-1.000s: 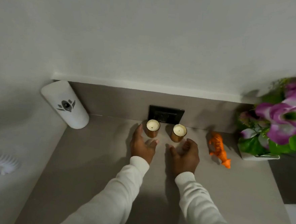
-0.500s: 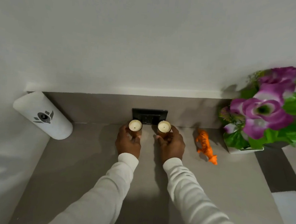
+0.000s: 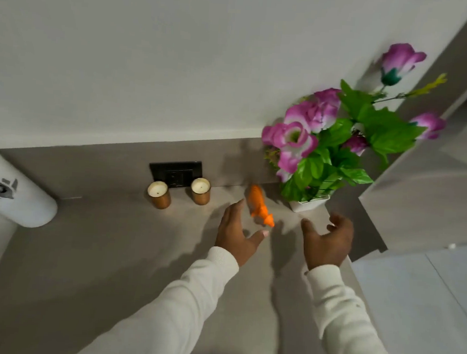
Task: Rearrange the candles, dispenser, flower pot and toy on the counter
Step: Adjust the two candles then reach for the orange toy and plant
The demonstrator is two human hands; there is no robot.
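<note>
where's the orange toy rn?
Head view, right of centre: the orange toy lies on the counter between the right candle and the flower pot, just beyond the left hand.

Bare counter (image 3: 97, 250) lies open; toy (image 3: 259, 205) crowds flower pot (image 3: 309, 205).

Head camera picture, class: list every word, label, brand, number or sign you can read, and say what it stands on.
No readable words or numbers anywhere.
White dispenser: a dark grey emblem, a round centre with leaf-like shapes around it, no lettering.
Black wall socket: any markings are too small and blurred to read.
The two candles, orange toy and flower pot: no text visible.
</note>
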